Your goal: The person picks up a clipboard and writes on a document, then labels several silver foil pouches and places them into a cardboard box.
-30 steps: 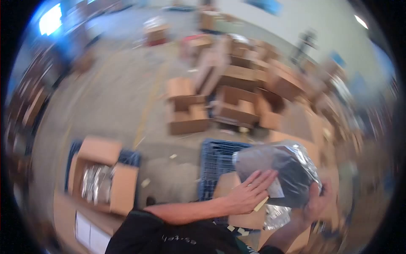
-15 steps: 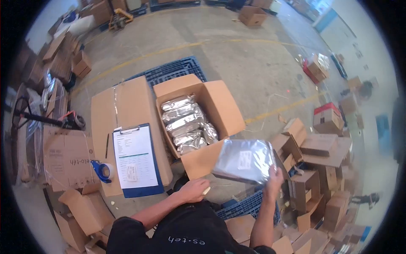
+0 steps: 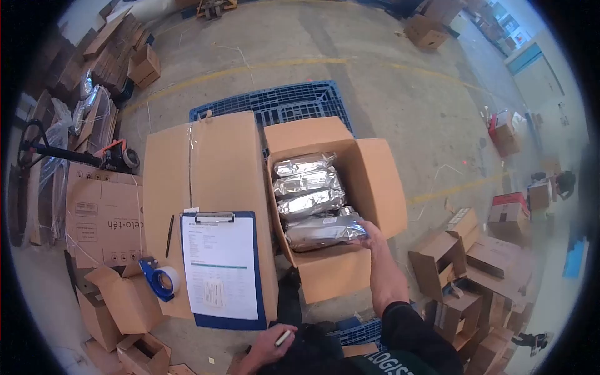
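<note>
My right hand (image 3: 372,235) is closed on the end of a silver foil package (image 3: 325,231) at the near side of an open cardboard box (image 3: 381,181). The package lies over the other foil packages inside; several of these stand in a row, such as one foil package (image 3: 306,183). Low in the view, my left hand (image 3: 273,345) is closed around a small pale stick-like object (image 3: 283,338), whose kind I cannot make out. Between the box and my left side, a blue clipboard (image 3: 247,275) with a printed sheet (image 3: 219,262) rests on a closed carton (image 3: 231,162).
A blue tape dispenser (image 3: 160,279) and a black pen (image 3: 170,236) lie on the closed carton. Behind is a blue pallet (image 3: 281,100). Opened cartons (image 3: 437,262) pile up at right; a pallet jack (image 3: 81,156) and stacked cardboard (image 3: 103,215) stand at left.
My right hand has brought the foil package from outside the box, on its right, into the box's near part. My left hand has dropped lower, still holding the pale object. The view has shifted.
</note>
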The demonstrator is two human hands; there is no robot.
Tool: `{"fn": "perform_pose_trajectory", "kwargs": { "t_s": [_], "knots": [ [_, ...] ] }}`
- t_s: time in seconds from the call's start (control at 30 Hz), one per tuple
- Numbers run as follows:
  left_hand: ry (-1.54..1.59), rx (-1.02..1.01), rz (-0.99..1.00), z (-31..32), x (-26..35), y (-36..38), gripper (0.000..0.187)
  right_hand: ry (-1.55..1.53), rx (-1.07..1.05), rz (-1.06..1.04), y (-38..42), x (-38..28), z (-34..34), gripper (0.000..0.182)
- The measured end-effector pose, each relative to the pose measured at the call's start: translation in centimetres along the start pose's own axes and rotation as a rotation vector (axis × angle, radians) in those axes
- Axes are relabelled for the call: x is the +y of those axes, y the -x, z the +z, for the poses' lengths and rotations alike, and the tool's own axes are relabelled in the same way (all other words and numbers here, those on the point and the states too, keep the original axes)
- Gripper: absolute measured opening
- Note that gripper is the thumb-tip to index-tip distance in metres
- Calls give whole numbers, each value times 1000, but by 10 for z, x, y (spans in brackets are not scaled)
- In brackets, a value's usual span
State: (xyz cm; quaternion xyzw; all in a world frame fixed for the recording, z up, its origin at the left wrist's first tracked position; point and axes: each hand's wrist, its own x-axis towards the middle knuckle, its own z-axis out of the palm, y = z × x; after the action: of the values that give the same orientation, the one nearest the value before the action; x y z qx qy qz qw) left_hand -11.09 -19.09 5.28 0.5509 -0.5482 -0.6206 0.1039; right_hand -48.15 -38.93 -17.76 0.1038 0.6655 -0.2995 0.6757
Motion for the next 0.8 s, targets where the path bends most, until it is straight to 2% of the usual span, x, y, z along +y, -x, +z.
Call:
{"fn": "perform_pose_trajectory", "kwargs": {
  "t_s": [0.03,0.1,0.13,0.17,0.23,0.27,0.3,0.33,0.43,0.47,0.5,0.57,0.63,0.7,0.73,0.8],
  "knots": [
    [-9,0,-12,-2,2,-2,24,-6,-7,12,-23,11,8,38],
    [10,-38,-138,-1,6,-6,29,-178,86,-146,-86,38,24,37],
    [83,108,43,-8,27,-9,17,-407,33,-252,-113,49,27,42],
    [60,92,26,-6,21,-14,17,-530,-93,-275,-162,63,19,65],
    [218,86,-101,9,5,-10,15,-253,40,-220,-166,73,50,73],
    [212,72,-141,13,0,-11,16,-220,38,-212,-130,66,69,77],
    [202,59,-147,12,2,-13,16,-234,45,-206,-131,76,73,77],
    [168,46,-101,10,5,-18,16,-291,48,-212,-133,79,77,73],
    [106,10,-41,4,13,-28,15,-240,-19,-187,-130,98,69,77],
    [87,4,-39,2,15,-31,15,-162,-86,-122,-126,104,61,79],
    [84,-10,-20,0,14,-32,15,-98,-76,-146,-121,113,58,74],
    [104,-88,-57,-2,9,-34,17,6,-78,-251,-73,119,72,62],
    [161,-83,20,3,6,-39,20,140,-174,-418,-7,129,71,47],
    [939,-174,-361,10,-7,-47,36,316,-335,-603,79,133,62,40],
    [1035,-169,-426,14,-1,-55,38,403,-408,-697,139,133,59,39],
    [898,-246,-434,29,8,-67,36,427,-601,-654,205,156,34,40]
  ]
}}
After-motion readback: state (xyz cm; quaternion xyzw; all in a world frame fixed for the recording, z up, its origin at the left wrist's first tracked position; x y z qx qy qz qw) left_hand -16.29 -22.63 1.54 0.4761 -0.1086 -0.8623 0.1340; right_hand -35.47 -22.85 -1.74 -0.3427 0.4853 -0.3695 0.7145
